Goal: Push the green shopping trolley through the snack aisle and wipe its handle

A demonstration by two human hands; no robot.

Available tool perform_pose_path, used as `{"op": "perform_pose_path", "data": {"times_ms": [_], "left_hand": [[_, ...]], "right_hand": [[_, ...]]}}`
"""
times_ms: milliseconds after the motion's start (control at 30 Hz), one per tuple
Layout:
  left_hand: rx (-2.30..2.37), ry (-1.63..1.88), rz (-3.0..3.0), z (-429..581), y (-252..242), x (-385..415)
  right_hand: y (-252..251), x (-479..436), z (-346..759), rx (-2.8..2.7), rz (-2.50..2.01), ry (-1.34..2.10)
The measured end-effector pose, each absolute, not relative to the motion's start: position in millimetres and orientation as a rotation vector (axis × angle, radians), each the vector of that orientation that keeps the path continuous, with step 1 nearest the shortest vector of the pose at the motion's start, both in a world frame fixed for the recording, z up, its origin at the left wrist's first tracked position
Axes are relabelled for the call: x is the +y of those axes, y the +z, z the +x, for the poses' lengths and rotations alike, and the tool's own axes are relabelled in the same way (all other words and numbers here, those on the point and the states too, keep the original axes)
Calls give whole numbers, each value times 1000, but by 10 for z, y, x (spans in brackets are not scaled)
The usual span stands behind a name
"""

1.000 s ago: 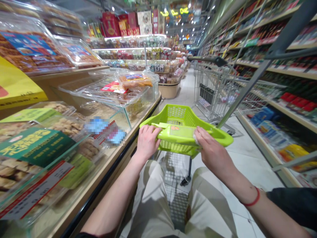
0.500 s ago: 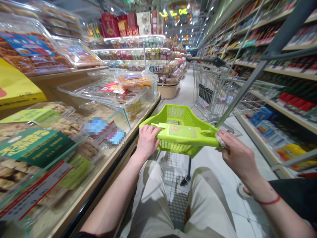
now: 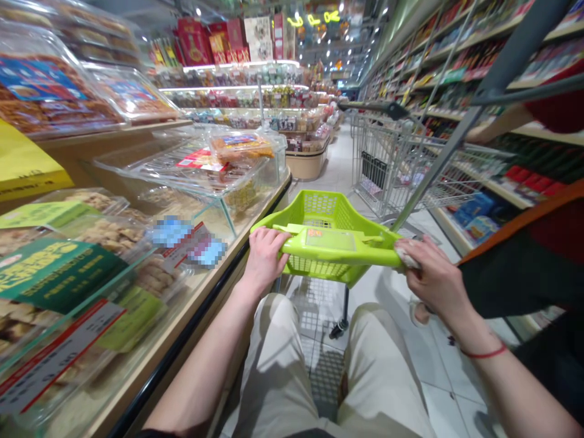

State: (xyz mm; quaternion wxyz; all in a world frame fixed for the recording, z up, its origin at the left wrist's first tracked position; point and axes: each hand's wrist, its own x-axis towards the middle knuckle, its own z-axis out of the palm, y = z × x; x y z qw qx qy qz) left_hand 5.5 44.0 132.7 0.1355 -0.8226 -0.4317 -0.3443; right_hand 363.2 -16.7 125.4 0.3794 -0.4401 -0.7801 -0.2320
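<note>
A bright green shopping cart (image 3: 322, 204) with a perforated basket is right in front of me. My left hand (image 3: 266, 258) is wrapped round the left end of its green handle. At the opposite end, my right hand (image 3: 431, 271) grips the handle, with a crumpled white piece, perhaps tissue (image 3: 406, 255), between palm and handle. A flat panel with a small orange sticker lies on the handle between my hands. One black caster (image 3: 338, 328) shows below, between my knees.
A display counter (image 3: 205, 316) with packed baked snacks runs close along my left. Ahead to the right stands a metal wire cart (image 3: 387, 161). A person in a dark apron with orange trim (image 3: 524, 261) is close on my right, before the stocked shelves (image 3: 506, 48).
The person in the apron has come into view at the right, with a forearm over the wire cart. My hands keep their hold on the green cart; the view has shifted slightly.
</note>
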Motion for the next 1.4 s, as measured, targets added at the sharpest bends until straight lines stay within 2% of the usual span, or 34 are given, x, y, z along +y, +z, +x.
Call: {"op": "perform_pose_path", "data": {"times_ms": [300,433,600,767,867,1067,1200,1400], "left_hand": [[-1259,-991,-2343,14,1290,556],[-1427,-957,-2199,17,1293,640],[-1613,-1150,-1986,300,1208,498],[-1272,-938,-2419,796,1109,107],[-1220,-843,-2539,923,1117,10],[-1160,-891,-2578,847,1186,59],[-1132,-914,-2579,776,1180,131],[-1135,-983,-2582,705,1191,260]], "right_hand": [[1166,-115,3704,-1871,-1094,-426],[1139,-121,3534,-1851,-1093,-409],[1112,-136,3248,-1824,-1090,-513],[1085,-223,3010,-1813,-1166,-568],[1099,-306,3018,-1855,-1162,-596],[1095,-240,3347,-1891,-1050,-519],[984,-87,3570,-1774,-1125,-485],[968,-110,3436,-1769,-1139,-450]]}}
